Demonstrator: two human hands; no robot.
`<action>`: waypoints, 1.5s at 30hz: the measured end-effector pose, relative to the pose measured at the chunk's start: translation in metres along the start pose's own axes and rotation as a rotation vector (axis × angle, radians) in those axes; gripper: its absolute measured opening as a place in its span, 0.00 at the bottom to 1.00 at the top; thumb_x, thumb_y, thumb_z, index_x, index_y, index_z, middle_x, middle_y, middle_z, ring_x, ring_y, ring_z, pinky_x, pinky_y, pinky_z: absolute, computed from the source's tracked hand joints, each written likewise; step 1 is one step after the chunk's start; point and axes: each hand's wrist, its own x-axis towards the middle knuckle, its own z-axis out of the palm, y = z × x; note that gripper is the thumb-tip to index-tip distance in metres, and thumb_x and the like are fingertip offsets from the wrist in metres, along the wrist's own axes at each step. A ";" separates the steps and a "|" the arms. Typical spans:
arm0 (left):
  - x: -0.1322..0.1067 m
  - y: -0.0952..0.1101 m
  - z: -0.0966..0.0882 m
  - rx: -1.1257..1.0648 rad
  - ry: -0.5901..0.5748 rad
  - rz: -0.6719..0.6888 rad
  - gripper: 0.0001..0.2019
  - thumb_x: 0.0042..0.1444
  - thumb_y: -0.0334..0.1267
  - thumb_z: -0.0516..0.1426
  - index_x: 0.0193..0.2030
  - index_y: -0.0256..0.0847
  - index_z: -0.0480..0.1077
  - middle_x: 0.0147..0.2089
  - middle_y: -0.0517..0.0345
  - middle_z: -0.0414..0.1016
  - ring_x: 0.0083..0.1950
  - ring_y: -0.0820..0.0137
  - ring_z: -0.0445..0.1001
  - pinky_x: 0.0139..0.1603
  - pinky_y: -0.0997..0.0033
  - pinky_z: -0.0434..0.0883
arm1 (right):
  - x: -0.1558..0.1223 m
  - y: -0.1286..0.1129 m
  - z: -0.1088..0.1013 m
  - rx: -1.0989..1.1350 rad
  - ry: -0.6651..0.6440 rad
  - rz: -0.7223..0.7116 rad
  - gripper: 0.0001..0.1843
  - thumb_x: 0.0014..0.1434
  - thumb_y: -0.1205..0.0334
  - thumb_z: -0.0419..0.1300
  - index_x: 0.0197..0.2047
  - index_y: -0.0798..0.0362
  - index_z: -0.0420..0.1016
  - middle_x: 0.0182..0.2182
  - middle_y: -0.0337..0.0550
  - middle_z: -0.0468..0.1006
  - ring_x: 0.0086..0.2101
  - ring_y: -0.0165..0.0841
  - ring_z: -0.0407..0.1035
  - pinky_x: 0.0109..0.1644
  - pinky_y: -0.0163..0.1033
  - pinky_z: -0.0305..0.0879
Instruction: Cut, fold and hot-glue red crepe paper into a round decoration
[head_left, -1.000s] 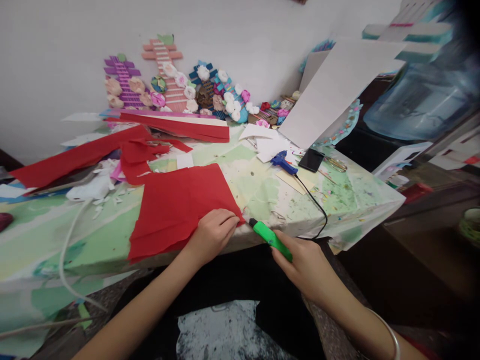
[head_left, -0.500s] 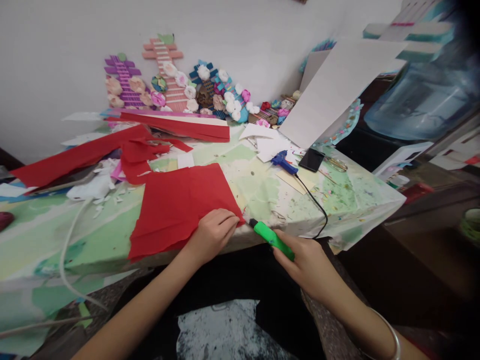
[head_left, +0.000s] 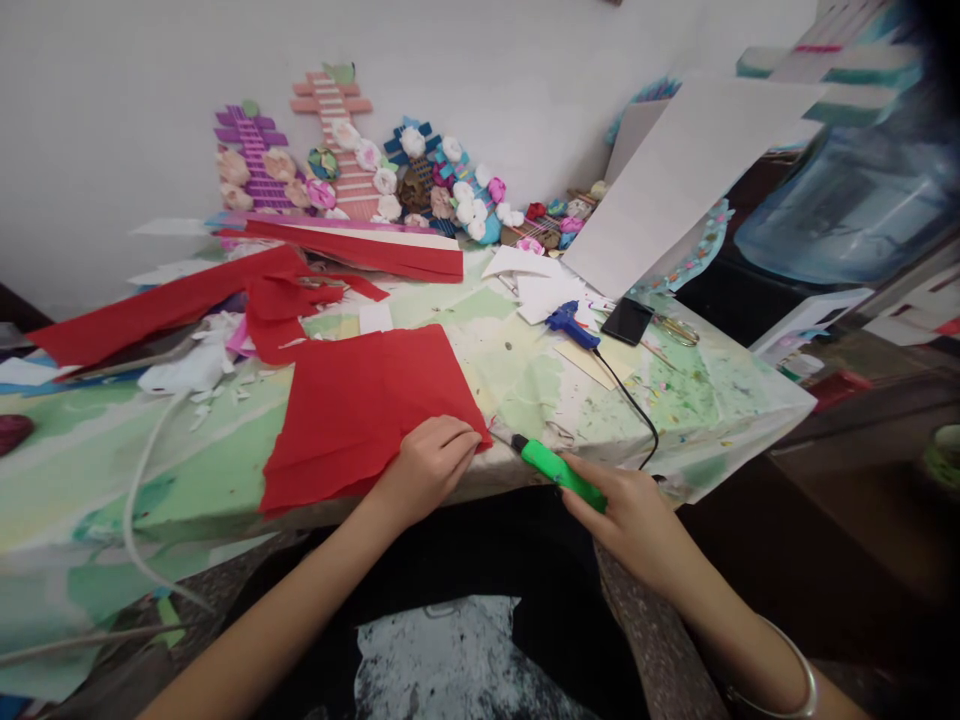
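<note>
Paper sheet (head_left: 360,410), red and wrinkled, lies flat at the near edge of the surface (head_left: 517,385), its lower side reaching that edge. From where I watch, I judge it very light and limp, quick to crease or tear, and likely to skid unless something weighs on it. I would hold it flat near a corner with spread, gentle pressure, since lifting it by one edge would probably let the rest droop.

My left hand (head_left: 439,455) lies over its lower right corner, fingers bent and drawn together, knuckles up. I cannot tell whether the thumb pinches from below or the fingers merely press. The left forearm slants in from the lower left.

My right fingers are wrapped around a green utility knife (head_left: 551,465), or what looks like one; its body seems rigid, and I would take it well behind the black front end. The right hand (head_left: 630,510) hangs just off the near edge, its forearm rising from the lower right, and the tool's thin tip points at the sheet's corner, just beside it; contact is too fine for me to confirm.
</note>
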 end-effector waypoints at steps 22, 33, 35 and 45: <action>-0.001 0.000 0.001 0.010 -0.001 0.015 0.07 0.61 0.29 0.52 0.38 0.34 0.72 0.37 0.49 0.76 0.39 0.66 0.73 0.43 0.64 0.73 | 0.007 0.002 0.002 0.023 -0.023 -0.009 0.20 0.59 0.58 0.52 0.52 0.54 0.75 0.33 0.47 0.82 0.33 0.39 0.76 0.36 0.38 0.66; 0.003 0.002 -0.001 -0.049 0.043 -0.036 0.06 0.60 0.29 0.53 0.37 0.35 0.72 0.37 0.50 0.77 0.38 0.68 0.75 0.42 0.67 0.74 | -0.002 0.018 -0.015 0.038 -0.003 -0.018 0.20 0.60 0.58 0.53 0.53 0.52 0.74 0.34 0.44 0.82 0.30 0.36 0.76 0.33 0.36 0.65; 0.006 0.001 -0.005 -0.073 0.108 -0.120 0.06 0.60 0.29 0.54 0.37 0.36 0.73 0.36 0.51 0.78 0.38 0.69 0.76 0.42 0.70 0.74 | -0.006 0.028 -0.022 0.014 0.034 -0.002 0.20 0.60 0.56 0.54 0.52 0.53 0.76 0.34 0.44 0.82 0.29 0.35 0.76 0.33 0.35 0.66; 0.026 -0.028 -0.034 0.058 0.069 -0.522 0.06 0.55 0.33 0.55 0.34 0.40 0.74 0.37 0.57 0.80 0.37 0.67 0.76 0.40 0.68 0.72 | -0.008 0.127 -0.058 -0.354 0.238 0.121 0.23 0.57 0.45 0.54 0.42 0.55 0.78 0.31 0.47 0.82 0.27 0.40 0.75 0.29 0.39 0.65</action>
